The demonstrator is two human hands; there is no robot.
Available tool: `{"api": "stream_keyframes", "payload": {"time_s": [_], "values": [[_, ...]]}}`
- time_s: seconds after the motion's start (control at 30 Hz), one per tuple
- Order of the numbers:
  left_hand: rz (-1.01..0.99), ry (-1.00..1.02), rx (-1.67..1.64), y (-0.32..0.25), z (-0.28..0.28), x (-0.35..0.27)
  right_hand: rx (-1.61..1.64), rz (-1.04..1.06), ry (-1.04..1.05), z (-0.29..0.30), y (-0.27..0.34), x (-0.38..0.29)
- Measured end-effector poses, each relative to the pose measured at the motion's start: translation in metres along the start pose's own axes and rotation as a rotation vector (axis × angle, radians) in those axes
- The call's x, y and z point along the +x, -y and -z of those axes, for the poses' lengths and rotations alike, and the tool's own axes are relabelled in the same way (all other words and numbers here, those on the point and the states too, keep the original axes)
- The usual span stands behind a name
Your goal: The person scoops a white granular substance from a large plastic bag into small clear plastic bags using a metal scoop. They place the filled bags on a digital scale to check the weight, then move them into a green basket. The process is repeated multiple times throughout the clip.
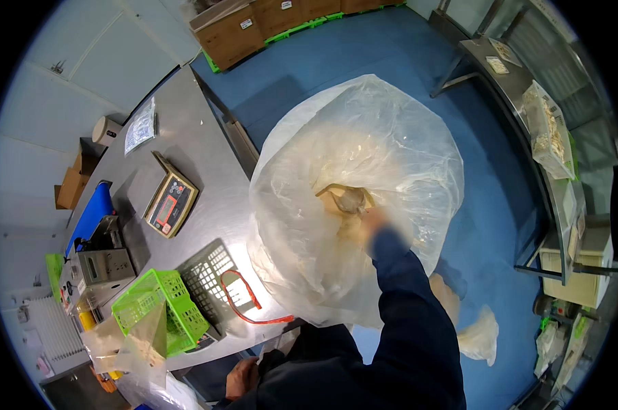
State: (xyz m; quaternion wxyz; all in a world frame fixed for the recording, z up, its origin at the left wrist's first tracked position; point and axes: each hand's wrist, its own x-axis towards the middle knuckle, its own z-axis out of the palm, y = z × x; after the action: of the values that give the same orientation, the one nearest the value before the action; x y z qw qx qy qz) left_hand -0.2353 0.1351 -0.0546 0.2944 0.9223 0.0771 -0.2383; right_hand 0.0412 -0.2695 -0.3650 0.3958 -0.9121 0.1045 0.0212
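Observation:
My right hand (376, 223), blurred, is inside a large translucent plastic bag (421, 138) with a wide-open mouth. The hand meets the narrow end of a small rounded, greyish translucent thing (350, 200), which looks like a scoop or a little bag. Around that thing lies pale tan material (334, 207), like powder, with a brown curved edge behind it. My left hand (242, 378) hangs low by my left side, below the steel table's front edge, its fingers curled. Whether it grips anything is hidden.
On the steel table (196, 123) stand a digital scale (171, 205), a green plastic basket (158, 312), a red strap (237, 302) and a silvery packet (141, 125). Cardboard boxes (232, 38) sit on green pallets. A side table holds a white crate (547, 130). Plastic bags (480, 335) lie on the blue floor.

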Motion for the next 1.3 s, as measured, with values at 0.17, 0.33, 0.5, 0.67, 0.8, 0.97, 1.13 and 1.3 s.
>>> {"api": "stream_keyframes", "payload": {"time_s": [0.17, 0.33, 0.5, 0.67, 0.8, 0.97, 1.13, 1.3], "values": [[-0.113, 0.006, 0.009, -0.008, 0.009, 0.009, 0.594, -0.395, 0.046, 0.011, 0.001, -0.031], [-0.166, 0.046, -0.030, -0.001, 0.008, 0.004, 0.861, -0.413, 0.069, 0.066, 0.047, -0.102], [-0.264, 0.075, -0.035, 0.015, 0.010, -0.001, 0.870, -0.395, -0.025, 0.109, 0.086, -0.159], [-0.361, 0.124, -0.041, 0.022, 0.024, -0.005, 0.725, -0.185, 0.026, 0.147, 0.162, -0.159], [-0.364, 0.129, -0.040, 0.033, 0.051, -0.023, 0.622, -0.026, 0.209, 0.191, 0.282, -0.195], [-0.440, -0.134, -0.072, 0.075, 0.072, -0.060, 0.583, 0.172, 0.518, 0.183, 0.400, -0.244], [-0.445, -0.328, -0.134, 0.130, 0.079, -0.101, 0.470, 0.213, 0.846, 0.148, 0.498, -0.280], [-0.380, -0.339, -0.170, 0.169, 0.083, -0.128, 0.346, 0.289, 0.916, 0.114, 0.545, -0.316]]}}
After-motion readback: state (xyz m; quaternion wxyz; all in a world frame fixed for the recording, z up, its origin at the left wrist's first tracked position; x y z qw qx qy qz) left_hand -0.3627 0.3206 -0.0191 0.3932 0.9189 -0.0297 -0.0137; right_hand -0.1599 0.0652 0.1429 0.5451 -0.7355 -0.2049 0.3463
